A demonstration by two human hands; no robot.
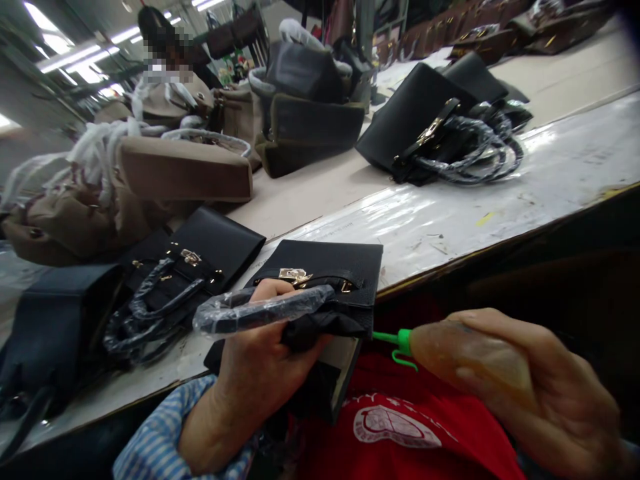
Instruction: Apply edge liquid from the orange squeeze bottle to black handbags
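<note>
My left hand (267,363) is closed around the opening of a black handbag (345,263) with a gold clasp, at the table's front edge. A handle (265,310) wrapped in clear plastic arches over that hand. In my right hand (555,393) is a squeeze bottle (470,353) of amber liquid, its fingers wrapped round it. The bottle's thin green nozzle (387,337) points left and meets the side edge of the black handbag. Whether liquid is coming out cannot be seen.
More black handbags (215,243) lie to the left, and another group (410,113) sits farther back on the right. Brown bags (185,167) with wrapped handles and dark grey bags (315,127) are piled behind. The pale worktable (430,220) slants across the view. A person stands at the back left.
</note>
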